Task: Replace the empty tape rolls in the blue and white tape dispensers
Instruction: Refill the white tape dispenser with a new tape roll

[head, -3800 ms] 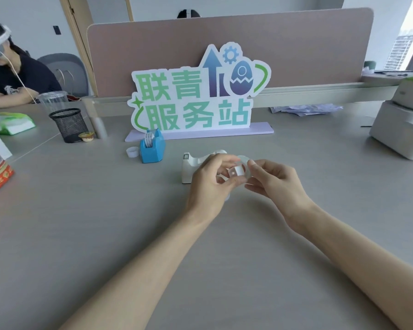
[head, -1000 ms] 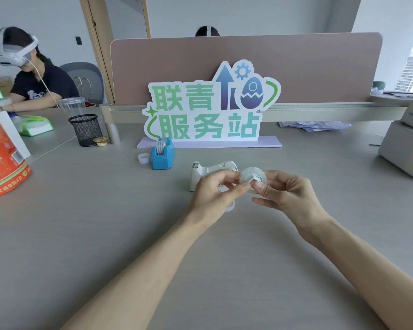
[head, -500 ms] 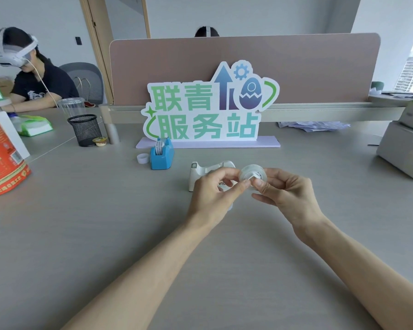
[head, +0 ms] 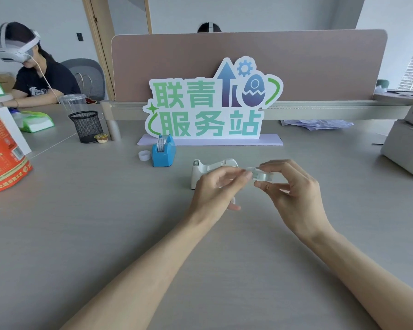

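Observation:
A clear tape roll (head: 262, 175) is held edge-on above the table, pinched between my right hand (head: 293, 196) and the fingertips of my left hand (head: 215, 189). Just behind my left hand stands the white tape dispenser (head: 200, 171), its cradle partly hidden by my fingers. Farther back left, the blue tape dispenser (head: 163, 152) holds a roll of patterned tape. A small white empty core (head: 144, 155) lies on the table beside it.
A green and white sign (head: 212, 103) stands behind the dispensers before a pink divider (head: 320, 63). A black mesh cup (head: 86, 126) and an orange bag (head: 3, 160) are at the left, a white machine (head: 405, 148) at the right. A person with a headset sits far left.
The roll has turned from showing its flat face to edge-on between my fingers. My hands stayed in front of the white dispenser.

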Available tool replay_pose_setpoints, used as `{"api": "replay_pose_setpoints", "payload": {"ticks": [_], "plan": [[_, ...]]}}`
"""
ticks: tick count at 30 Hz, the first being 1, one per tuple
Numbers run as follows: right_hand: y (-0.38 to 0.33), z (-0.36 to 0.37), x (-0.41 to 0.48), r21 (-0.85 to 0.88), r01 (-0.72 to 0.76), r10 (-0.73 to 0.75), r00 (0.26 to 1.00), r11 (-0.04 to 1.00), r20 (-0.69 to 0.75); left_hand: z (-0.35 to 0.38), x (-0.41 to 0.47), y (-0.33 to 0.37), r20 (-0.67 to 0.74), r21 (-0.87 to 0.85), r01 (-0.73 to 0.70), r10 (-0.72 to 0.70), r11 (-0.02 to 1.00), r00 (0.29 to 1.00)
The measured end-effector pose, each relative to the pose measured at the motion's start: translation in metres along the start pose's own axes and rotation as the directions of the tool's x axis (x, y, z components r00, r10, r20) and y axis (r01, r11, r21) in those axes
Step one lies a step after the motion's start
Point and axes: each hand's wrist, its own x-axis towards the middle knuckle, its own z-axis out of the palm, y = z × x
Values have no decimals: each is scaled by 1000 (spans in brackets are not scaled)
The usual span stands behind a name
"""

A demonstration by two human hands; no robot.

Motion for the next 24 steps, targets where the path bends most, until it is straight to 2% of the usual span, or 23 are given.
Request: {"api": "replay_pose_setpoints", "payload": {"ticks": [9, 18, 21, 24], "plan": [[2, -1, 0, 5, 54, -54, 998, 999, 28, -3, 2, 0, -47, 39, -20, 21, 999, 999], [1, -2, -1, 25, -51, 49, 996, 998, 72, -1, 0, -2, -100, 150, -100, 116, 984, 988], [-2, -2, -1, 48, -135, 128, 984, 990, 125, 0, 0, 0, -129, 168, -119, 141, 979, 982], [-4, 0, 0, 153, -241, 209, 958, 958, 197, -1, -1, 0, -132, 171, -123, 147, 977, 980]]}}
